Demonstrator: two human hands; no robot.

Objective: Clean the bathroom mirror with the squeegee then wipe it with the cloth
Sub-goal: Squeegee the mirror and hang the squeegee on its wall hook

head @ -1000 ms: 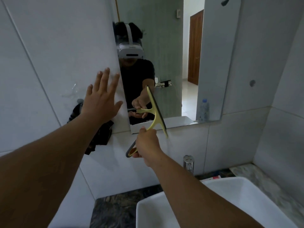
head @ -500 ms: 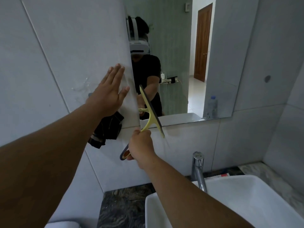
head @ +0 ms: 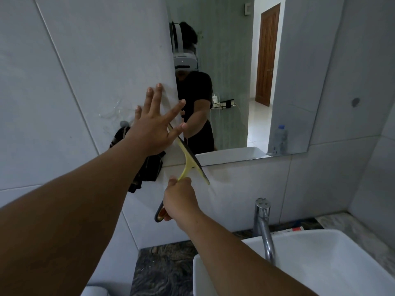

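Right hand (head: 181,199): gripping squeegee (head: 188,159) handle, blade crossing mirror (head: 235,82) bottom edge
Left hand (head: 154,124): fingers spreading open beside mirror
Advice: keeping blade flat, pressing evenly

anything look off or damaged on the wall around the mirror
Yes. A dark round mark or hole sits on the tile right of the mirror, and streaky residue smears the tile left of it, just above a dark cloth hanging there.
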